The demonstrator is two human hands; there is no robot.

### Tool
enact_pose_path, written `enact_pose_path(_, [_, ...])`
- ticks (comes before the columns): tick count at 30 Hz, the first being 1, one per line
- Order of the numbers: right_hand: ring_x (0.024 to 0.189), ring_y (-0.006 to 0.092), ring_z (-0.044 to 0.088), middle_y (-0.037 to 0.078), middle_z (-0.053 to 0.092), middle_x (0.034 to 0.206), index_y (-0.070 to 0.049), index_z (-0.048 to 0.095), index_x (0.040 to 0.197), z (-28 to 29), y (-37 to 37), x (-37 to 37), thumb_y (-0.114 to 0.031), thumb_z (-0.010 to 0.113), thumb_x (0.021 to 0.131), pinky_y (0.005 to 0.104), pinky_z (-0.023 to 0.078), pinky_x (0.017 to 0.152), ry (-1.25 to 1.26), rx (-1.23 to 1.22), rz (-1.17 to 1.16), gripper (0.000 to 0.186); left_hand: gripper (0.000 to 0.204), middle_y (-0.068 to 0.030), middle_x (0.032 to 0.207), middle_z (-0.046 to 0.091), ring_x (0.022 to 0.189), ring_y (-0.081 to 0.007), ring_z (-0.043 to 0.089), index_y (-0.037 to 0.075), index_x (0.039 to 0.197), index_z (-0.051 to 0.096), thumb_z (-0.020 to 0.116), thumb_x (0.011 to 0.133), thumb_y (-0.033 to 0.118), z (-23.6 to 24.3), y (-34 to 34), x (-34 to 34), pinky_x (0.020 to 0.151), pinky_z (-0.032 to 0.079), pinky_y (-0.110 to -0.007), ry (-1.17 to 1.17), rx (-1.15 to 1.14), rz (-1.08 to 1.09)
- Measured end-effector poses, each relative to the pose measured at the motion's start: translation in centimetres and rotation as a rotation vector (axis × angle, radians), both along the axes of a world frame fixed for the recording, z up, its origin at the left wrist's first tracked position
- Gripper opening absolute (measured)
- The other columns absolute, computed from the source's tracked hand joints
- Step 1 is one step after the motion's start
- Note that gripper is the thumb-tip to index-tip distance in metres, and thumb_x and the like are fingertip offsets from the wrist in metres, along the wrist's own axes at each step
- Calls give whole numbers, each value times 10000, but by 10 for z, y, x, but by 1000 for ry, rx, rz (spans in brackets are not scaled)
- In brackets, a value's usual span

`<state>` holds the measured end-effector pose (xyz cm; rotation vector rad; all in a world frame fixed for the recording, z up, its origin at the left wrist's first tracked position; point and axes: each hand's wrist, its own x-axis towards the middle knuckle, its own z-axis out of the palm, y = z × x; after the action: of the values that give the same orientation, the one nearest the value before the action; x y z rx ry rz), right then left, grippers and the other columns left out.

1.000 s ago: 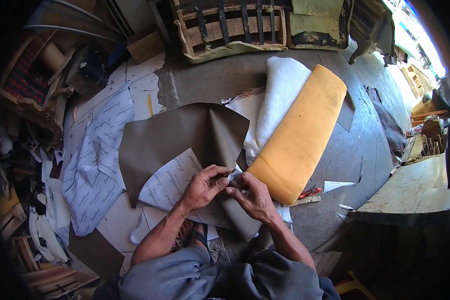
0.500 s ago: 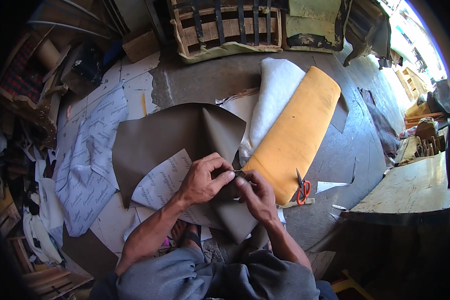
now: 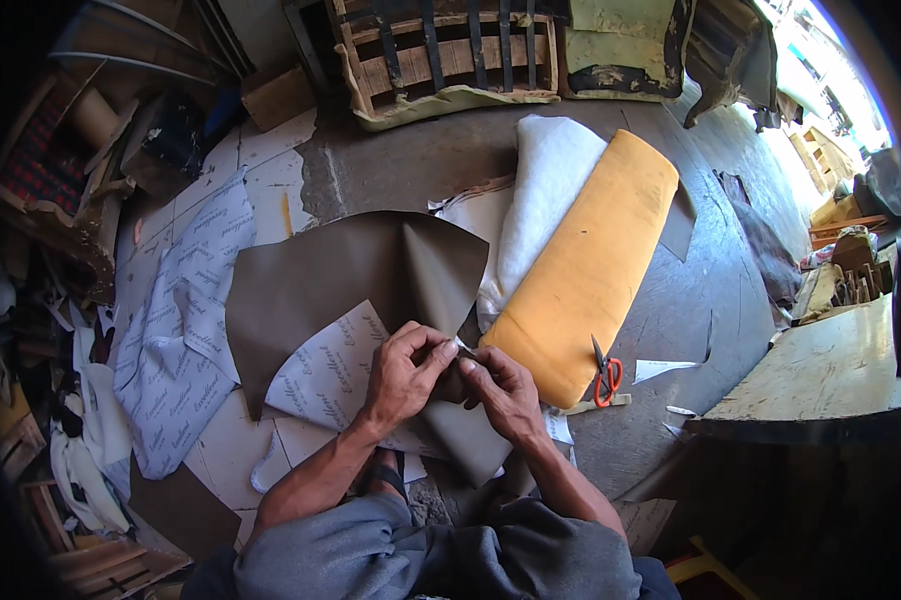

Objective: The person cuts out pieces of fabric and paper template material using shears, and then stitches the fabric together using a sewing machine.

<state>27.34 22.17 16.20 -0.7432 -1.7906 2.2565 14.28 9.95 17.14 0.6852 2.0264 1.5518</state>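
Compared with a second ago, the red-handled metal scissors (image 3: pixel 607 374) have turned, blades now pointing away from the person beside the long orange foam block (image 3: pixel 583 270). The left hand (image 3: pixel 403 374) is closed in a pinch on a tiny whitish piece (image 3: pixel 461 343), unclear in kind. The right hand (image 3: pixel 509 394), fingers curled, pinches the smooth dark-brown sheet with pale printed backing (image 3: pixel 321 258), spread before the knees, left of the foam.

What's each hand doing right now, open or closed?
Left hand: closed, pinching a small white bit; exactly what it is can't be told.
Right hand: closed, apparently pinching the brown sheet.
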Motion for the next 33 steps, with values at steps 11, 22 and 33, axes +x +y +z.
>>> enact_pose_path(11, [906, 148, 667, 73, 701, 969, -11, 639, 1218, -3, 5, -5, -127, 702, 964, 307, 534, 803, 194, 311, 84, 286, 318, -81, 1091, 591, 1014, -211, 623, 61, 1157, 678, 804, 875, 135, 21, -22, -3, 905, 509, -336, 449, 97, -273])
enact_pose_path(22, [853, 125, 682, 104, 681, 1083, -13, 427, 1499, 6, -4, -8, -213, 552, 1067, 292, 567, 770, 146, -165, 131, 493, 415, -86, 1159, 667, 1143, -154, 623, 9, 1318, 545, 724, 945, 48, 7, -27, 3, 986, 506, -299, -196, 142, -301])
enact_pose_path(33, [756, 268, 749, 127, 761, 913, -91, 531, 1400, -3, 23, -1, -191, 607, 1005, 370, 577, 748, -57, 486, 47, 415, 78, -28, 967, 715, 892, -99, 644, 63, 1002, 715, 746, 933, 84, 44, -70, -95, 848, 520, -246, -16, 232, 273])
